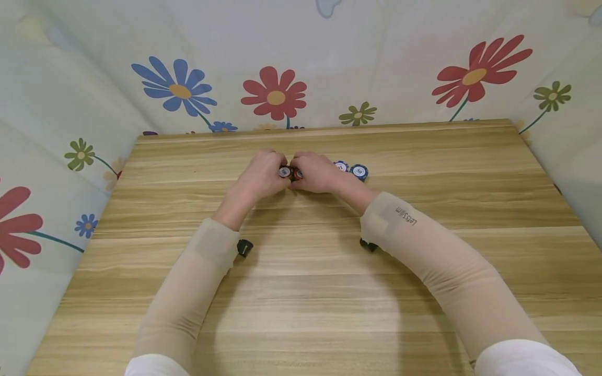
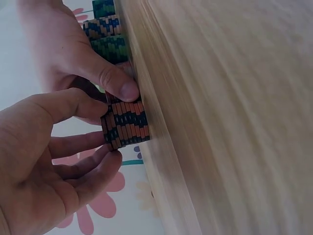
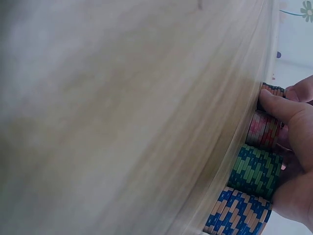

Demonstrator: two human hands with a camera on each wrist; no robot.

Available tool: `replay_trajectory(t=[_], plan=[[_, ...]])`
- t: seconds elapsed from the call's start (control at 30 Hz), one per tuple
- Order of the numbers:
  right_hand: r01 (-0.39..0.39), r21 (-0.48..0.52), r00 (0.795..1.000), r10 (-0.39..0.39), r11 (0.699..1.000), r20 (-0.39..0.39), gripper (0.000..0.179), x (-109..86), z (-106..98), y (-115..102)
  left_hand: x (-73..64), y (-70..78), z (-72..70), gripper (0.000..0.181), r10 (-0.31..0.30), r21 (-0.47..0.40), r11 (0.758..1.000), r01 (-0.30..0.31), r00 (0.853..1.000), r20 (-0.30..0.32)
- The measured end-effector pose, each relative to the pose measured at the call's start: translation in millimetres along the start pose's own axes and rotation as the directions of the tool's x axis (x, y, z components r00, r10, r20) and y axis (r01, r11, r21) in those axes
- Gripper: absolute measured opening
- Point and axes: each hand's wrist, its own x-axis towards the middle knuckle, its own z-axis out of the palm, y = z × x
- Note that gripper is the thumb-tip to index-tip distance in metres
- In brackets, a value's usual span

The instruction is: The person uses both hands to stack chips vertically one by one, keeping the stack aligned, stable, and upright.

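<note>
Several stacks of poker chips stand in a row near the far edge of the table. My left hand (image 1: 262,175) holds the orange-and-black chip stack (image 2: 126,125) between thumb and fingertips. Touching it on the right is a red chip stack (image 3: 263,129). My right hand (image 1: 316,172) curls its thumb and fingers round the red stack, the thumb tip reaching the orange-and-black one. The left wrist view hides most of the red stack behind that thumb. Beside the right hand stand a green chip stack (image 3: 255,169) and a blue-and-peach chip stack (image 3: 238,213).
One more stack, dark green and blue (image 1: 359,172), stands at the right end of the row. The wooden table (image 1: 301,292) reaches to a flower-printed curtain (image 1: 390,62) behind the chips. Dark wrist devices (image 1: 244,247) show under the sleeves.
</note>
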Motion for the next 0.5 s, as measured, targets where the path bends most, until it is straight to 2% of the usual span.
replay_trajectory(t=[0.27, 0.5], plan=[[0.005, 0.006, 1.0, -0.005, 1.0, 0.0, 0.033, 0.4, -1.7, -1.0, 2.4, 0.0, 0.5, 0.017, -0.007, 0.0, 1.0, 0.007, 1.0, 0.003], [0.006, -0.028, 1.0, -0.006, 1.0, 0.001, 0.033, 0.3, 0.0, -0.8, 2.2, 0.1, 0.7, 0.019, -0.003, 0.001, 1.0, 0.003, 1.0, 0.013]])
